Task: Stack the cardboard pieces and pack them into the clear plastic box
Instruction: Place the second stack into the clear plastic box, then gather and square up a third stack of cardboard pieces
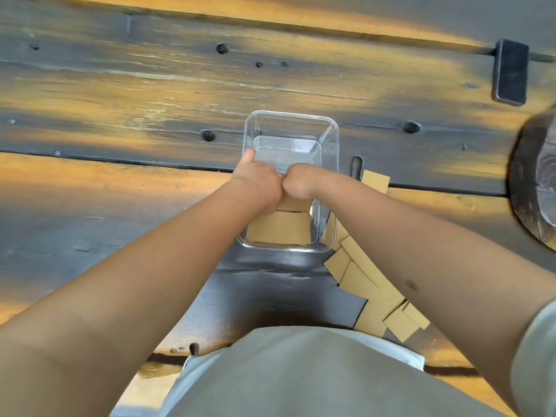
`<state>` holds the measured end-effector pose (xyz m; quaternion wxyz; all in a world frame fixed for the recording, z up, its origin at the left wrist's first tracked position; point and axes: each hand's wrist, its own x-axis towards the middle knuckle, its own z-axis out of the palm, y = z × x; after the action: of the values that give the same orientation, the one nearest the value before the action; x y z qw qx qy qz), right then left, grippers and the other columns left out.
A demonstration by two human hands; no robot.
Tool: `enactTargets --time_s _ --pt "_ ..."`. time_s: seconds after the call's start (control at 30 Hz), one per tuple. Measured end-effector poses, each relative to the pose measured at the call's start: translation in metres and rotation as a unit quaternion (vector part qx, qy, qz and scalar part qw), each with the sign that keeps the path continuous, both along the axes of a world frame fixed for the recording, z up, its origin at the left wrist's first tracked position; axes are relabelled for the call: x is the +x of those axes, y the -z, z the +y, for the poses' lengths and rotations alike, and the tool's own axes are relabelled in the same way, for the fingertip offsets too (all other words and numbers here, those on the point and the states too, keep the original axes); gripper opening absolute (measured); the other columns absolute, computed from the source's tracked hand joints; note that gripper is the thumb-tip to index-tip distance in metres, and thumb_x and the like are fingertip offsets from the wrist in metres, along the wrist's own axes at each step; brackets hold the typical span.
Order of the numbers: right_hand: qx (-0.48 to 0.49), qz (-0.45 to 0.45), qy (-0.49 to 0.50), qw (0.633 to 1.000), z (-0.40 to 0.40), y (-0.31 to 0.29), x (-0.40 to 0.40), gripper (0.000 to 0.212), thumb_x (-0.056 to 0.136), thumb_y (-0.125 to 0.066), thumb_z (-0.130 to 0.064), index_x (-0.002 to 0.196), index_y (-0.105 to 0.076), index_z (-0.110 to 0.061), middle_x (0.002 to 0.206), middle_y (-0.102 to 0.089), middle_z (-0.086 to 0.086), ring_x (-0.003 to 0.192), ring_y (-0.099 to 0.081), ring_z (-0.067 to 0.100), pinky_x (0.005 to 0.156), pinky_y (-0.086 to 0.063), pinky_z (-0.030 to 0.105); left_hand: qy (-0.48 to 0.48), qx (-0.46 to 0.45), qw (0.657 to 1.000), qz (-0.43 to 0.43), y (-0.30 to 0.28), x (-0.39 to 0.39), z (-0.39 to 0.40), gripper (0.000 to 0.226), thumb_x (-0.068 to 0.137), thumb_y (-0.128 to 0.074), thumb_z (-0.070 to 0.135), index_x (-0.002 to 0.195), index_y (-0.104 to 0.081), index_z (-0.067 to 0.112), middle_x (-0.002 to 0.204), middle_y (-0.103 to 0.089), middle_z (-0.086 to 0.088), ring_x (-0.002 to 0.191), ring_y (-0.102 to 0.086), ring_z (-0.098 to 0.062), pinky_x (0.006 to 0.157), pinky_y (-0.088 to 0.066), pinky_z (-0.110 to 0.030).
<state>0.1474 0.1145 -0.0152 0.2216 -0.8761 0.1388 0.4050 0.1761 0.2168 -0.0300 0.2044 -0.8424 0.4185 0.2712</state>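
While we look straight down from the head camera, we see a dark plank table [126,94] with worn amber patches, long seams between the boards, and several round knot holes. No more of the room shows than this tabletop.

At the left of centre our left hand [260,183] reaches into the clear plastic box [331,130], its thumb pressed against the box's left wall and the fingers curled down out of sight; we cannot tell exactly what they grip. Touching it knuckle to knuckle, our right hand [299,183] is also fisted inside the box, and both seem to press on the cardboard pieces in the box [278,227], which lie flat as a small brown stack in the near half. The far half of the box is bare, clear plastic.

Both forearms cross the near table edge and hide part of the box. Under the right forearm, loose cardboard pieces [370,290] spread over the table beside the box, overlapping one another, with one more piece [374,180] beside the far right of the box. Farther right, a dark rectangular block [510,72] rests across a seam, and a round dark object [529,182] is cut off by the edge.
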Motion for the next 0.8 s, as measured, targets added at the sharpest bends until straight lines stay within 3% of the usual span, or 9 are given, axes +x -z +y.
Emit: enactTargets --time_s 0.13,0.2,0.27,0.37,0.43,0.53,0.63,0.8 --pt "-0.073 0.004 -0.145 0.987 0.002 -0.001 -0.001 0.017 0.09 -0.037 -0.004 0.086 -0.051 -0.015 0.092 -0.055 0.008 0.08 -0.049 0.024 0.068 -0.038 0.03 0.007 0.013 1.0 0.0 0.0 0.0 0.001 0.031 0.086 -0.047 0.021 0.114 -0.054 0.031 0.091 -0.055 0.009 0.1 -0.055 -0.018 0.104 -0.013 -0.046" --pt "-0.099 0.008 -0.174 0.98 0.002 -0.002 -0.002 0.015 0.088 -0.041 -0.003 0.089 -0.052 -0.014 0.091 -0.055 0.008 0.079 -0.05 0.024 0.067 -0.04 0.03 0.009 0.019 1.0 0.005 -0.001 0.001 0.002 0.033 0.085 -0.047 0.02 0.116 -0.054 0.03 0.092 -0.058 0.009 0.097 -0.055 -0.018 0.103 -0.013 -0.046" --pt "-0.105 -0.005 -0.186 0.977 -0.002 -0.004 -0.004 0.02 0.086 -0.043 -0.001 0.099 -0.053 -0.012 0.098 -0.057 0.009 0.082 -0.051 0.025 0.068 -0.041 0.03 0.009 0.013 1.0 0.005 -0.001 0.001 0.003 0.048 0.085 -0.045 0.019 0.133 -0.045 0.023 0.099 -0.061 0.008 0.1 -0.056 -0.02 0.106 -0.012 -0.046" --pt "-0.021 -0.107 -0.108 0.988 -0.018 -0.019 -0.01 0.041 0.084 -0.043 -0.001 0.123 -0.05 -0.012 0.124 -0.053 0.014 0.109 -0.052 0.03 0.087 -0.043 0.032 0.003 -0.03 0.999 -0.02 -0.004 0.0 0.003 0.071 0.086 -0.042 0.016 0.15 -0.014 0.006 0.122 -0.058 -0.003 0.12 -0.05 -0.026 0.115 -0.005 -0.048" --pt "0.014 -0.209 -0.054 0.976 -0.039 -0.035 -0.022 0.058 0.082 -0.048 -0.001 0.139 -0.04 -0.011 0.14 -0.044 0.016 0.13 -0.041 0.03 0.104 -0.031 0.028 -0.011 -0.07 0.997 -0.036 -0.009 -0.002 0.003 0.073 0.086 -0.039 0.015 0.151 -0.009 0.004 0.14 -0.046 -0.011 0.134 -0.037 -0.029 0.117 -0.001 -0.049" --pt "0.012 -0.296 0.013 0.955 -0.084 -0.051 -0.064 0.066 0.081 -0.053 -0.006 0.144 -0.035 -0.01 0.146 -0.04 0.015 0.136 -0.033 0.027 0.103 -0.021 0.019 -0.049 -0.152 0.987 -0.02 -0.021 -0.016 0.001 0.073 0.087 -0.039 0.015 0.152 -0.007 0.006 0.154 -0.027 -0.012 0.144 -0.02 -0.029 0.118 -0.003 -0.047" --pt "-0.052 -0.265 0.067 0.961 -0.131 -0.044 -0.127 0.064 0.088 -0.058 -0.018 0.146 -0.031 -0.012 0.149 -0.037 0.012 0.138 -0.031 0.026 0.109 -0.021 0.027 -0.077 -0.237 0.968 0.003 -0.032 -0.046 -0.007 0.069 0.092 -0.043 0.024 0.152 -0.01 0.01 0.157 -0.02 -0.01 0.146 -0.014 -0.027 0.117 -0.004 -0.052" --pt "-0.115 -0.138 0.152 0.972 -0.173 -0.003 -0.252 0.081 0.086 -0.059 -0.049 0.151 -0.016 -0.026 0.157 -0.019 0.014 0.144 -0.013 0.034 0.115 -0.018 0.045 -0.019 -0.327 0.944 0.038 -0.043 -0.114 -0.036 0.071 0.091 -0.049 0.043 0.15 -0.02 0.015 0.158 -0.018 -0.011 0.145 -0.014 -0.029 0.114 -0.012 -0.052"
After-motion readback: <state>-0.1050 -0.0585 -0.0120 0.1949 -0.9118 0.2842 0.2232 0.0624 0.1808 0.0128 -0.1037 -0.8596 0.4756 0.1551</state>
